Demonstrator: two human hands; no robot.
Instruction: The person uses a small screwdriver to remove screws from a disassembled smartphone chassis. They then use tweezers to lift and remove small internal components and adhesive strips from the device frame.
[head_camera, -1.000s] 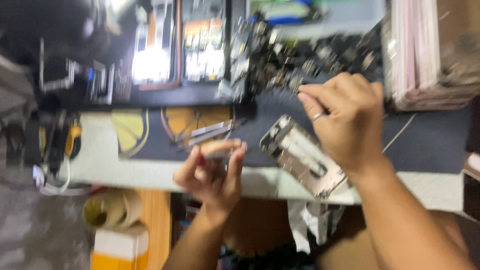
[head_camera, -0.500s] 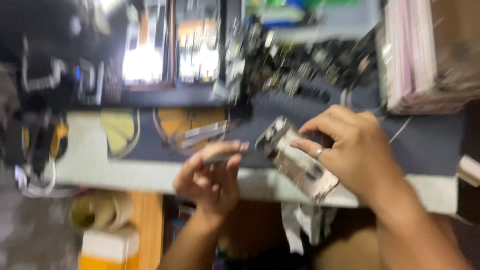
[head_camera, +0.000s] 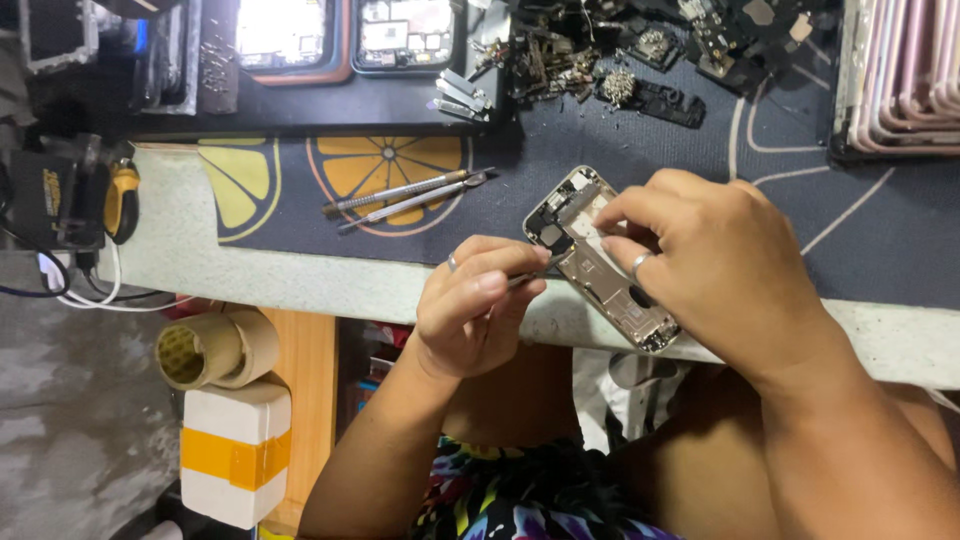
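Near the middle of the frame, the right hand (head_camera: 715, 265) was closed on an opened phone (head_camera: 598, 262) — its bare insides facing up — which lay slantwise at the front edge of the counter (head_camera: 300, 285), on a dark mat (head_camera: 420, 215) printed with orange slices. The left hand (head_camera: 478, 305), just left of the phone, pinched a thin metal tool (head_camera: 532, 274) whose tip touched the phone's side. Further left on the mat lay two slim metal picks (head_camera: 405, 194), side by side. A heap of small phone parts (head_camera: 610, 60) sat at the upper middle, with stacked phone shells (head_camera: 900, 70) at the upper right. Below the counter, at the lower left, a roll of tape (head_camera: 205, 348) rested on a white block (head_camera: 235, 450).
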